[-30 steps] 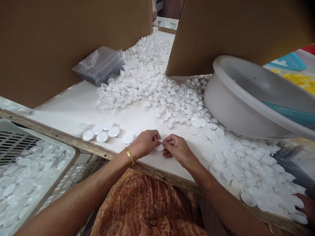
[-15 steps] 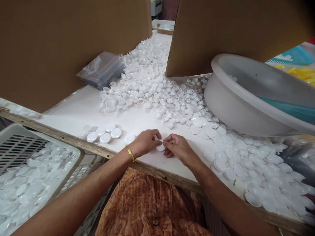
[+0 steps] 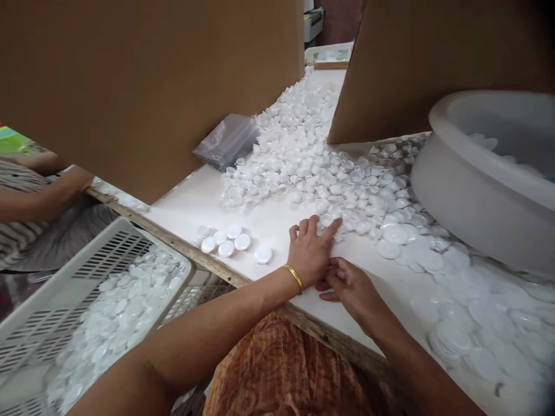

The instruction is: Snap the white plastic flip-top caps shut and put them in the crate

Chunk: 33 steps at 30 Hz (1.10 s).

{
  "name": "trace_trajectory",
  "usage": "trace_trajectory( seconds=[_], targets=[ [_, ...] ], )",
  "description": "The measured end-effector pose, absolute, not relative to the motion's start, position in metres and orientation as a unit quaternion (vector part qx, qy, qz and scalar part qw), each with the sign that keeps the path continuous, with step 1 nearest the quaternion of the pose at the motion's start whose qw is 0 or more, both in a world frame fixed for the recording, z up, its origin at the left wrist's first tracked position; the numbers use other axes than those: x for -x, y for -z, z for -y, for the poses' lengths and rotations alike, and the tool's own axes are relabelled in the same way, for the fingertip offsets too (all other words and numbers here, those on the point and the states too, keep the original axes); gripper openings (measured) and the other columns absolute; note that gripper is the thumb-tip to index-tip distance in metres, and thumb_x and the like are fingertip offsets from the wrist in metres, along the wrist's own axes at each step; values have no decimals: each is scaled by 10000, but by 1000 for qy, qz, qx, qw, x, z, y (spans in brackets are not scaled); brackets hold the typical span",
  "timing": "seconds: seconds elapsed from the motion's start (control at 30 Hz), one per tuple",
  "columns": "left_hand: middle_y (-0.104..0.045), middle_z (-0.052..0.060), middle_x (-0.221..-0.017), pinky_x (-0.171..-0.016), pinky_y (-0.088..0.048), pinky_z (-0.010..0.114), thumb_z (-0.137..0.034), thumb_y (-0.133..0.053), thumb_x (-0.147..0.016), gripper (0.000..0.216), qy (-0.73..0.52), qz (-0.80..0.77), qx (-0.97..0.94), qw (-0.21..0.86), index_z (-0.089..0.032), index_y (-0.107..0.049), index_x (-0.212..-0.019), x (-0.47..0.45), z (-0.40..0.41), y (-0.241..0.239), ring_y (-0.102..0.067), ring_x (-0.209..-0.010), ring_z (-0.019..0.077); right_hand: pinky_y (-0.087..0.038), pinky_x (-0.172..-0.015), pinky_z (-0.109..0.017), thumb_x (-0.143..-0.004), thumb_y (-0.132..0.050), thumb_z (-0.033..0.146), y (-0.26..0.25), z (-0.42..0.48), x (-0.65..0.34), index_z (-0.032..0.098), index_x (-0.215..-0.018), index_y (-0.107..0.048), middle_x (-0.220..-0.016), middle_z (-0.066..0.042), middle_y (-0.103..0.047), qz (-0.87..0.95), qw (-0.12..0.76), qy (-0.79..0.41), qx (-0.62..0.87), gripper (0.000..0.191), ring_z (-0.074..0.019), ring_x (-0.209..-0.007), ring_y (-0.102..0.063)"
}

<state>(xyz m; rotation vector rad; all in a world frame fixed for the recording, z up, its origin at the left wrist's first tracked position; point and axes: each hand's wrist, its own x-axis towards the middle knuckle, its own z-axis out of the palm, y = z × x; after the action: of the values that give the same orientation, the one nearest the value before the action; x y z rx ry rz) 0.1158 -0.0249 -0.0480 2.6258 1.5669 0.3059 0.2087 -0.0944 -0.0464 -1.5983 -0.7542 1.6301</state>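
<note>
My left hand (image 3: 310, 247), with a gold bangle at the wrist, stretches forward over the white table (image 3: 182, 205). Its fingers are apart and the fingertips touch the near edge of a heap of small white plastic cups (image 3: 303, 162). My right hand (image 3: 352, 287) rests closer to me near the table's wooden edge, partly under the left wrist. Its fingers are curled, and whatever they hold is hidden. A short group of white plastic saucers (image 3: 229, 242) lies left of my left hand.
A big white basin (image 3: 472, 190) stands at the right, with a spread of white saucers (image 3: 472, 306) in front of it. A slotted crate (image 3: 65, 283) of saucers sits lower left. Cardboard panels (image 3: 151, 86) wall the back. A plastic bag (image 3: 228, 141) lies by the heap. Another person's arm (image 3: 43, 190) is at far left.
My hands have parted. The left hand left the saucer both were holding and reached forward to the cups; the right stayed near the edge. The camera swung left.
</note>
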Motion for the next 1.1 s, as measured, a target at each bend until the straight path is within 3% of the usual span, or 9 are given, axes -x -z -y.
trace_trajectory(
  seconds=[0.1, 0.17, 0.43, 0.57, 0.67, 0.8, 0.93, 1.03, 1.1],
  targets=[
    [-354, 106, -1280, -905, -290, 443, -299, -412, -861, 555, -86, -493, -865, 33, -371, -231, -1380, -116, 25, 48, -373, -1104, 268, -571, -594, -319, -691, -528, 201, 53, 98, -208, 203, -1132, -439, -679, 39, -601, 300, 368, -619, 625, 450, -154, -635, -638],
    [-353, 110, -1285, -914, -287, 455, -296, -396, -867, 555, -77, -489, -868, 46, -379, -214, -1385, -116, 24, 48, -375, -1111, 270, -566, -620, -329, -685, -525, 226, 59, 100, -207, 204, -1193, -406, -716, 27, -625, 313, 372, -608, 628, 523, -158, -630, -642],
    [-361, 93, -1295, -997, -217, 492, -340, -311, -907, 487, -89, -503, -856, 83, -397, -218, -1381, -116, 21, 44, -307, -1222, 260, -553, -656, -323, -704, -497, 307, 67, 99, -200, 182, -1253, -383, -995, -85, -671, 306, 362, -629, 616, 574, -209, -774, -672],
    [-343, 82, -1321, -1010, -200, 509, -387, -330, -899, 483, -126, -521, -840, 85, -418, -230, -1371, -114, 26, 45, -297, -1233, 260, -550, -729, -349, -681, -532, 305, 64, 102, -198, 169, -1237, -368, -1026, -87, -658, 299, 382, -651, 584, 595, -210, -808, -666],
    [-345, 79, -1306, -1001, -233, 497, -466, -297, -894, 487, -173, -544, -811, 126, -413, -231, -1374, -110, 31, 45, -319, -1209, 255, -542, -750, -344, -660, -573, 339, 60, 104, -199, 164, -1121, -455, -967, -80, -670, 337, 386, -641, 572, 507, -215, -838, -656],
    [-402, 76, -1205, -955, -331, 424, -490, -178, -908, 495, -233, -563, -755, 243, -380, -220, -1389, -106, 35, 36, -366, -1149, 217, -520, -700, -331, -688, -562, 385, 53, 105, -198, 186, -969, -536, -827, -43, -674, 479, 297, -546, 620, 345, -205, -749, -646],
    [-444, 60, -1147, -936, -373, 380, -482, -186, -910, 470, -219, -543, -752, 304, -361, -393, -1314, -71, 26, 16, -398, -1104, 195, -498, -622, -303, -772, -465, 436, 50, 102, -196, 194, -997, -567, -748, -19, -648, 596, 209, -425, 648, 346, -176, -631, -621],
    [-418, 58, -1243, -973, -322, 454, -505, -393, -845, 435, -137, -583, -771, 217, -350, -485, -1241, -4, 13, 0, -358, -1161, 250, -507, -620, -297, -803, -437, 441, 52, 99, -196, 199, -1126, -533, -934, -57, -632, 663, 189, -339, 641, 415, -164, -666, -618],
    [-388, 71, -1295, -964, -314, 489, -558, -482, -775, 554, -73, -634, -753, 158, -362, -428, -1289, 50, 5, -8, -338, -1187, 294, -515, -686, -325, -802, -455, 429, 53, 96, -194, 219, -1226, -472, -1124, -88, -569, 714, 185, -260, 623, 473, -201, -833, -615]
  ],
)
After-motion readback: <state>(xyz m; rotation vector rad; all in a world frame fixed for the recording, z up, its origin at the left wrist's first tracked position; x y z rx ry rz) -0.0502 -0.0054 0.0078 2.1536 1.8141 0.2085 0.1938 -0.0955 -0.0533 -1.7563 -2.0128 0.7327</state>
